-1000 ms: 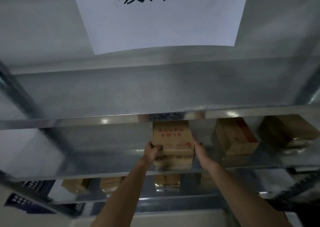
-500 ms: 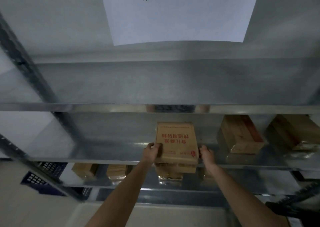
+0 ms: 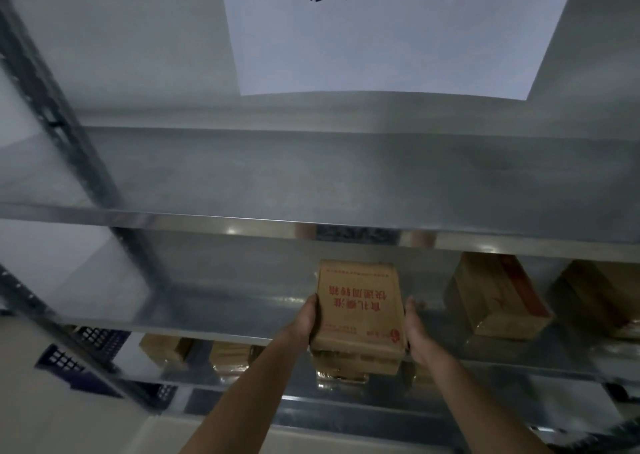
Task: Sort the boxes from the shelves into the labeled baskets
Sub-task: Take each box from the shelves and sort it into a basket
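the left grip (image 3: 306,318), a bare hand, holds the left side of a brown box (image 3: 360,301). its thumb lies on the top of the box. the right grip (image 3: 415,329) holds the right side of the same box, so the box sits between the two. the box has red words on top and they face away, upside down. it is at the front edge of the middle shelf (image 3: 194,325), near the middle of the rack. a second box (image 3: 349,363) is right under it. it looks like the held box touches that one, but the picture is too dark to be sure.

to the right, on the same shelf, stands a box with a red stripe (image 3: 498,297). one more box (image 3: 602,297) is further right, partly cut off. on the lower shelf (image 3: 242,398), two small boxes (image 3: 166,349) sit side by side on the left. blue baskets (image 3: 62,361) with holes in them are low on the left, behind a grey post (image 3: 69,124). the top shelf (image 3: 173,218) is shiny. above it hangs a white paper sign (image 3: 381,44) with big black letters.
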A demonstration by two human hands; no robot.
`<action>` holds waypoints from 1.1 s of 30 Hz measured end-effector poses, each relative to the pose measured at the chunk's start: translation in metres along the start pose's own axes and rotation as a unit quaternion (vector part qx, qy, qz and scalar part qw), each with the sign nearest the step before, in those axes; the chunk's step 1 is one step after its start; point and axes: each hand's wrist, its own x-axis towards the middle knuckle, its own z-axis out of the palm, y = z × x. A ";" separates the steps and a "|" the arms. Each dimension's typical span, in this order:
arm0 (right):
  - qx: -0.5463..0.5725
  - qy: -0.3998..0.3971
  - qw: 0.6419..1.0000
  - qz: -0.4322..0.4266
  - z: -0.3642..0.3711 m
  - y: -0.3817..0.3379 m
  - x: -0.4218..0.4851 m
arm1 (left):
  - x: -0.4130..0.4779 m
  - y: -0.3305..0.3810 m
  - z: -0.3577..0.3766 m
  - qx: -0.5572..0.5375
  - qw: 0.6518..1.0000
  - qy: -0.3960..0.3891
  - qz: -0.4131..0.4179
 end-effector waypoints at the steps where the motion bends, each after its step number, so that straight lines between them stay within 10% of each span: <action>1: 0.003 -0.007 1.000 -0.001 0.000 0.001 -0.002 | -0.002 0.000 0.000 -0.005 1.000 0.004 -0.001; 16: 0.030 -0.026 0.997 -0.068 0.000 -0.014 -0.087 | -0.098 0.001 -0.005 -0.068 0.989 0.096 0.090; 33: 0.083 -0.023 0.985 -0.151 0.025 -0.027 -0.171 | -0.173 0.017 -0.034 0.050 0.977 -0.006 0.208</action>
